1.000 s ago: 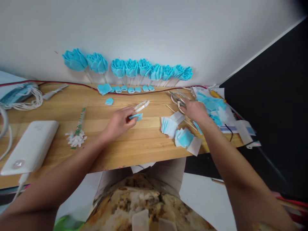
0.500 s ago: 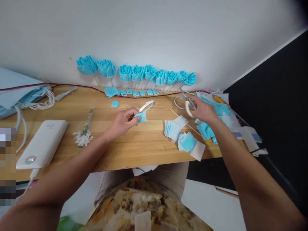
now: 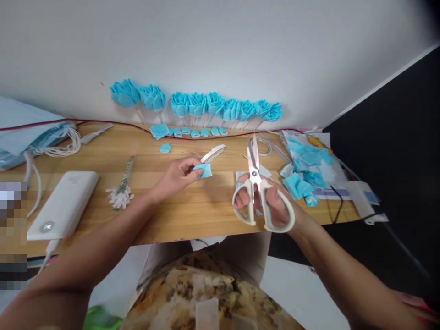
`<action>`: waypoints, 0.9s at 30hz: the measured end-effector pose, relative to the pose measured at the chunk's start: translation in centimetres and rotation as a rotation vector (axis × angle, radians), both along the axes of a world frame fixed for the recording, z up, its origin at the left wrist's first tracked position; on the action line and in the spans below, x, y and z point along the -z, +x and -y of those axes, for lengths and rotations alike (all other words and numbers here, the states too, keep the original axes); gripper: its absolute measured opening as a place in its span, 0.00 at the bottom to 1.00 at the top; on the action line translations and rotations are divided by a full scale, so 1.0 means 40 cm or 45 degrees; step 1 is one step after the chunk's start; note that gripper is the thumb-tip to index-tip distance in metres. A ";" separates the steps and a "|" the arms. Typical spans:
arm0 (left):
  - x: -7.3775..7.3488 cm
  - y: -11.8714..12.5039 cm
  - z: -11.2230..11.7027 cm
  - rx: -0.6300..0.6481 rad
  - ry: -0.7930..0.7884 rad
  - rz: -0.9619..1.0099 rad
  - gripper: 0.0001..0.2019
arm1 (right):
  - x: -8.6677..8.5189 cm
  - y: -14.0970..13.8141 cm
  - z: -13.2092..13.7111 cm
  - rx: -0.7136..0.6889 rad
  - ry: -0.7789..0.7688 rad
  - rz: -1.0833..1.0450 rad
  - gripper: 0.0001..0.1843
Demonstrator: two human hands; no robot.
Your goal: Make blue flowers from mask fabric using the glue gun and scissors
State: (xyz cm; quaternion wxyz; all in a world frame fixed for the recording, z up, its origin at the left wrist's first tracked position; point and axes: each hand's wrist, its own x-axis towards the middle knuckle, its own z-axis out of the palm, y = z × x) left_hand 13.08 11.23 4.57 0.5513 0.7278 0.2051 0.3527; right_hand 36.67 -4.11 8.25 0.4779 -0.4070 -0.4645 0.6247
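Observation:
My left hand (image 3: 177, 176) pinches a small folded blue paper piece (image 3: 204, 170) just above the wooden table (image 3: 192, 206). My right hand (image 3: 271, 204) grips white-handled scissors (image 3: 256, 188) with fingers through the loops, blades closed and pointing away toward the wall. The scissors hover over a stack of blue and white paper squares, mostly hidden behind the hand. A white tape roll (image 3: 213, 153) lies just beyond the left hand.
A row of blue paper flowers (image 3: 195, 104) on sticks leans against the wall, with small folded blue pieces (image 3: 192, 133) below. A white power bank (image 3: 63, 204) and white scraps (image 3: 118, 197) lie left. Blue paper scraps (image 3: 305, 169) pile up right, near the table's edge.
My right hand picked the scissors up from the far right of the table and brought them toward me, near the front edge. My left hand raised its blue piece slightly.

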 end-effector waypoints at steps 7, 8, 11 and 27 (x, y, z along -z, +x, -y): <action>-0.006 -0.002 0.007 0.001 -0.055 0.012 0.15 | 0.015 -0.039 -0.014 -0.300 -0.061 -0.162 0.36; -0.006 -0.002 0.007 0.000 -0.059 0.016 0.15 | 0.018 -0.043 -0.014 -0.311 -0.070 -0.188 0.33; -0.004 -0.001 0.007 0.002 -0.062 0.029 0.14 | 0.021 -0.051 -0.012 -0.385 -0.084 -0.279 0.28; -0.002 -0.002 0.013 0.099 0.035 0.029 0.15 | 0.068 -0.048 -0.061 -0.422 -0.148 -0.368 0.31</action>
